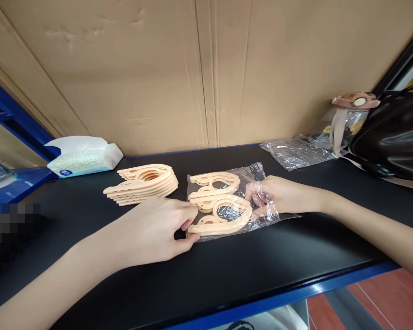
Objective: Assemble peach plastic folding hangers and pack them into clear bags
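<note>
A clear plastic bag (258,176) lies on the black table (227,270) with peach-coloured plastic hangers (220,211) in and on it. My left hand (158,229) pinches the bag's left edge beside the lowest hanger, thumb and fingers closed. My right hand (282,195) reaches into the bag's right opening, its fingers under the film and touching the hangers' ends. A neat stack of several more peach hangers (142,183) rests just left of the bag, behind my left hand.
A pack of tissues (84,158) sits at the back left beside a blue shelf frame (17,123). Another clear bag (296,153), a lidded cup (351,117) and a black bag (395,137) stand at the back right. Cardboard (192,68) walls the back.
</note>
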A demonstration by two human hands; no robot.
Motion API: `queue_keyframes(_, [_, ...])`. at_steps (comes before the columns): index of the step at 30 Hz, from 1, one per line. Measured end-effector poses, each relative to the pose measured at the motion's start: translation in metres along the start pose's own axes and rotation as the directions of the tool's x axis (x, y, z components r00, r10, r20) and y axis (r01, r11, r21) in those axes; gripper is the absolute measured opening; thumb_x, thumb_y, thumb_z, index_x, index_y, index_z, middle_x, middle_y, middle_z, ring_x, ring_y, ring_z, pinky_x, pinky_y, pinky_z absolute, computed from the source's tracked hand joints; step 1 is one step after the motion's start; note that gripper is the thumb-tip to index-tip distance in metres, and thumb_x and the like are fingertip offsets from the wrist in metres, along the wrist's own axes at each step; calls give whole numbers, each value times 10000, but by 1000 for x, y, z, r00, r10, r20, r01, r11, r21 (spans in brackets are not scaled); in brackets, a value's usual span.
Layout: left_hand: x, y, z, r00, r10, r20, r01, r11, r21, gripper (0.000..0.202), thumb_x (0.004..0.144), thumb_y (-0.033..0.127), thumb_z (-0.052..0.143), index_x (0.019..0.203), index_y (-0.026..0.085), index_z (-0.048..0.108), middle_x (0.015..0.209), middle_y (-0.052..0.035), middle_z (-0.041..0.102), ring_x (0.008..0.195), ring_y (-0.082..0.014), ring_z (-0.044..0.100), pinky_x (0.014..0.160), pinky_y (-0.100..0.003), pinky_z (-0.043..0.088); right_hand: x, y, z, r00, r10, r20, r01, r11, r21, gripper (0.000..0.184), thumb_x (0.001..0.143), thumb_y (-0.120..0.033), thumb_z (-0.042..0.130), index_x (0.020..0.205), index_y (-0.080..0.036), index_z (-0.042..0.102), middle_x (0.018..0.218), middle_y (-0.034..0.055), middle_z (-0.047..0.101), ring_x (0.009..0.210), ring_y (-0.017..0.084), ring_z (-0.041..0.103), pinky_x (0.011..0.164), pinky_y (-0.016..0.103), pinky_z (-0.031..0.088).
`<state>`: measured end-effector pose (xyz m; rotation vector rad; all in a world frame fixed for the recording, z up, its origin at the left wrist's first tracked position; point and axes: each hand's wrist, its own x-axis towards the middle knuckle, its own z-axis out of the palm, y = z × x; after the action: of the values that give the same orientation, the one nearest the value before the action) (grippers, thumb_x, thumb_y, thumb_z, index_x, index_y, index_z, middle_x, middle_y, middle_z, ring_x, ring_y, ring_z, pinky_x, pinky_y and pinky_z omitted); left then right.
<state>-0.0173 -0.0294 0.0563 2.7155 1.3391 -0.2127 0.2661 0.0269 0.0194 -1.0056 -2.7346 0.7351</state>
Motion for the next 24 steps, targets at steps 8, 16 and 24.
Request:
queue_keyframes(8, [-2, 0, 0, 994, 38, -107, -41, 999, -22, 360, 820, 375, 606, 1138, 244, 497, 1166, -35, 586, 964, -220, 596, 749, -309, 472, -6, 6, -10, 988, 143, -51, -136, 982, 132, 204, 883, -336, 518, 822, -187, 644, 657, -16, 645, 611, 124, 579, 574, 239, 412])
queue_keyframes(16, [3, -7, 9, 978, 190, -91, -196, 979, -59, 603, 873, 356, 570, 1426, 365, 331, 1550, 62, 266, 1399, -205, 302, 1148, -369, 291, 7, 22, 0, 895, 394, -206, -219, 794, 566, 305, 886, -503, 488, 825, -221, 390, 609, 16, 685, 392, 97, 491, 381, 224, 313])
queue_keyframes(24, [2, -10, 8, 980, 184, -81, -192, 975, -112, 614, 864, 338, 590, 1427, 363, 348, 1552, 49, 268, 1401, -225, 306, 1141, -384, 312, 8, 22, 2, 875, 350, -334, -117, 823, 556, 368, 729, -292, 673, 751, -230, 311, 660, -4, 664, 429, 72, 467, 417, 228, 348])
